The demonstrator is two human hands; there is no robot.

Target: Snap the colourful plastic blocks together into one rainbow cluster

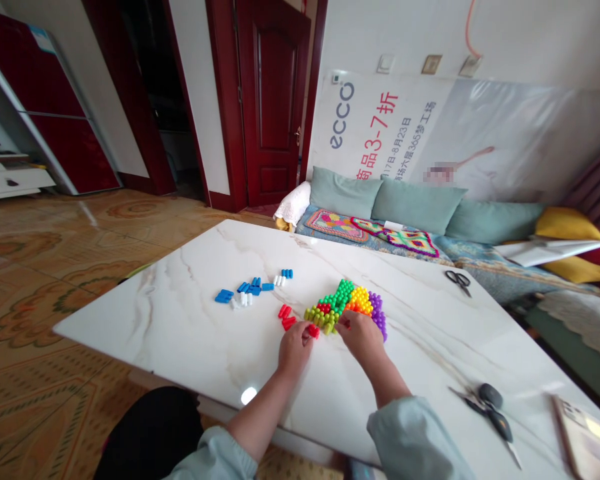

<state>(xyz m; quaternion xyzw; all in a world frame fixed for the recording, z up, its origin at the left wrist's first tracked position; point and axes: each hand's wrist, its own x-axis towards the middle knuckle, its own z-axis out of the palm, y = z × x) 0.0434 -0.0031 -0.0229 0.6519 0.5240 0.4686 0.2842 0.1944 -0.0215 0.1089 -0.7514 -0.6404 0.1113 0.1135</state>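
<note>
The peg cluster (343, 307) sits near the middle of the marble table (145, 313), a tight mass of green, lime, yellow, orange, purple and red, too densely packed to count and partly hidden by the hands at its near edge. With 12 o'clock straight ahead, the left hand (295, 348) is at the cluster's 7 o'clock, pinching one red peg (313, 331) between thumb and fingers. The right hand (363, 337) rests against the cluster at 6 o'clock; its fingertips are hidden, so I cannot tell whether it is grasping anything. About four loose red pegs (286, 317) lie at 9 o'clock. Further out at 10 o'clock are roughly eight blue pegs (245, 290) and six white pegs (243, 301), overlapping and hard to count. There are two pairs of scissors: the first pair (459, 281) at 2 o'clock, the second pair (489, 412) at 4 o'clock. A flat object (580, 443) at the table's corner is cut off.
</note>
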